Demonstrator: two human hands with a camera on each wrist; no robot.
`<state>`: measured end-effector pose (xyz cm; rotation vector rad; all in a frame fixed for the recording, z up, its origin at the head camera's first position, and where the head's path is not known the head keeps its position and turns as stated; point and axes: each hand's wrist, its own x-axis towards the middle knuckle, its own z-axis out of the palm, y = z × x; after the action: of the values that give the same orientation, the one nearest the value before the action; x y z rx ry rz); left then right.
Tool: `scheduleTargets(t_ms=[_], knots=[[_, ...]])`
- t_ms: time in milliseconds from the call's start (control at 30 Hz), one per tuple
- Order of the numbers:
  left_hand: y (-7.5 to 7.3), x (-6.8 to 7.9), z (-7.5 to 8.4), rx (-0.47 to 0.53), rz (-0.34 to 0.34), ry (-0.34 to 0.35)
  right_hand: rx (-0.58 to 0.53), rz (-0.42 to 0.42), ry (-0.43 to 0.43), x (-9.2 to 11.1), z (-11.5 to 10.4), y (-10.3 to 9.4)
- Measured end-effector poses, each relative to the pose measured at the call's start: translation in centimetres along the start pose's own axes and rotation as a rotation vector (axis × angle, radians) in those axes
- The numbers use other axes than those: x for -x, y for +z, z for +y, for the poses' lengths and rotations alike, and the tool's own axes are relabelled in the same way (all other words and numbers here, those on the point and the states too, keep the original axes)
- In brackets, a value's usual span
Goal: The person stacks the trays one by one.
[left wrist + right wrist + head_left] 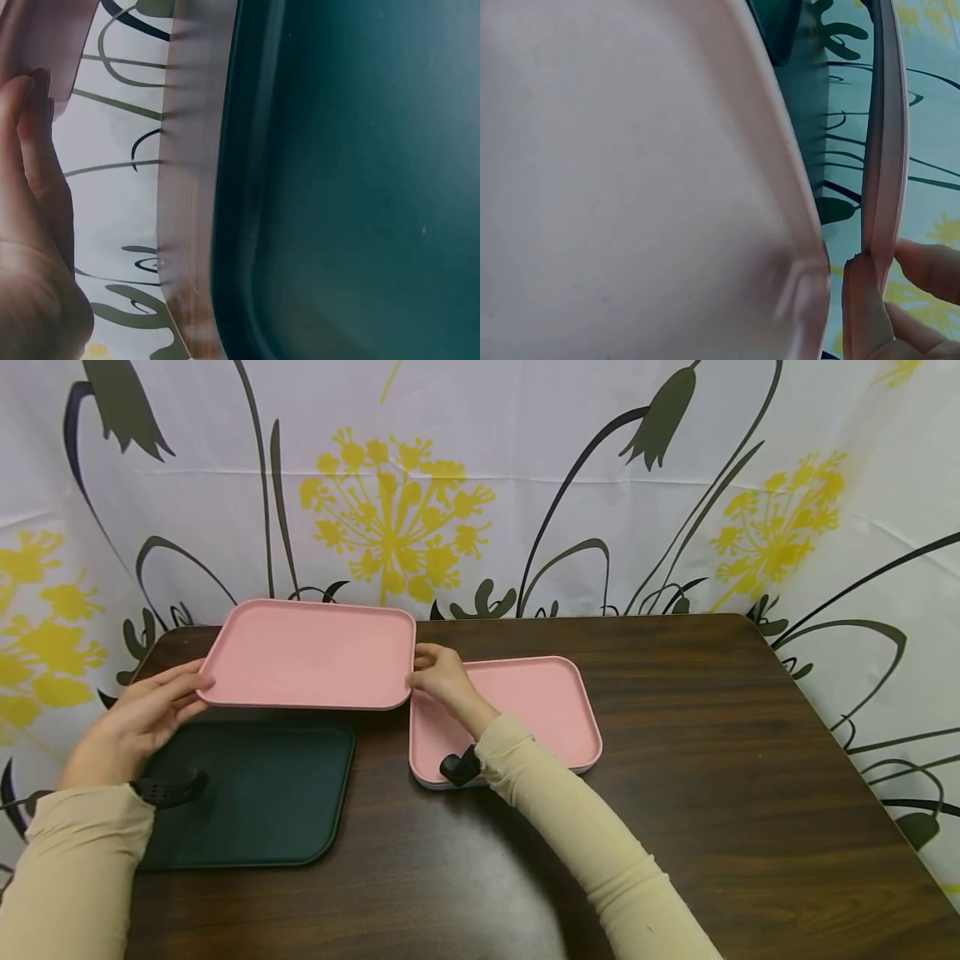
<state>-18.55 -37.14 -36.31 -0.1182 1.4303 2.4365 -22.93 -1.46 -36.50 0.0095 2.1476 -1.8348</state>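
Both hands hold up a pink tray (311, 653), raised above the table's back left part. My left hand (138, 722) pinches its left end near the front corner, thumb on top. At the opposite end, my right hand (448, 681) grips the right edge; the right wrist view shows the held tray (889, 135) nearly edge-on between thumb and fingers. Lower down, a dark green tray (255, 802) lies on the table, partly hidden by the left wrist. Another pink tray (528, 702) lies under the right forearm, with a greyish rim showing beneath it.
The dark wooden table (697, 760) extends to the right of the trays. Behind it hangs a white cloth (547, 410) printed with yellow and dark green flowers. Black wrist straps (168, 789) are on both arms.
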Motion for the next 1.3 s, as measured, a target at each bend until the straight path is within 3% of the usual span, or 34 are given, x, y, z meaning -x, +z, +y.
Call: scheduleTargets(t_ms=[133, 333, 533, 700, 1000, 1300], knots=[[0.4, -0.4, -0.1, -0.004, -0.015, -0.014, -0.032, 0.049, 0.003, 0.1, 0.1, -0.2], [1.4, -1.0, 0.1, -0.069, 0.0, -0.077, 0.046, 0.111, -0.026, 0.2, 0.1, -1.2], [2.7, -1.7, -0.2, -0.132, -0.042, -0.082, 0.044, 0.124, -0.009, 0.3, -0.2, -2.9], [3.9, -2.3, -0.6, -0.22, -0.036, -0.104, 0.065, 0.13, 0.016, 0.4, -0.5, -4.3], [6.5, -3.3, -1.1, -0.366, -0.038, -0.165, -0.016, 0.126, 0.087, 0.3, -0.8, -7.0], [9.4, -4.0, -1.6, -0.532, 0.003, -0.189, 0.018, 0.126, 0.104, 0.8, -1.3, -9.3]])
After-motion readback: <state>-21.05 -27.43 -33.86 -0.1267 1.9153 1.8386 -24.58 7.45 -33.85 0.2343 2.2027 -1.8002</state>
